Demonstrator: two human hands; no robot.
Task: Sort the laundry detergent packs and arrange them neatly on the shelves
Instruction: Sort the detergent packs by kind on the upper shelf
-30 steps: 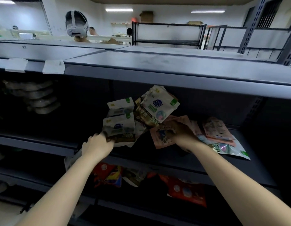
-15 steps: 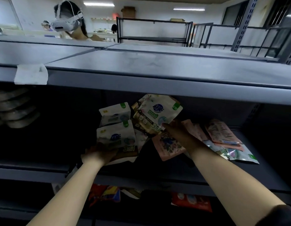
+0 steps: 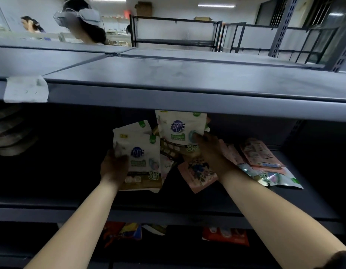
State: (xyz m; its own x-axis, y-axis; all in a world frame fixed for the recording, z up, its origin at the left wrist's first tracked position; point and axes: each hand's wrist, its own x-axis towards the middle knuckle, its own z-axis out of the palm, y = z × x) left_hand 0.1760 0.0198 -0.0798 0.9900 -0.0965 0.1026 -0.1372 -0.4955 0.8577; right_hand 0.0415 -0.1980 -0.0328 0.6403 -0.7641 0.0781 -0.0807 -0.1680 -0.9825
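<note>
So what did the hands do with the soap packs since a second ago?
The right hand left the pink pack and now holds the tilted white pack, lifting it upright. The left hand moved up from the shelf edge and now grips the front white pack. The pink pack and the packs lying flat on the right stayed put.

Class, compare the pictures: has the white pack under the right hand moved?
Yes. The white pack held by the right hand has swung from tilted to upright, its top now meeting the upper shelf edge.
</note>
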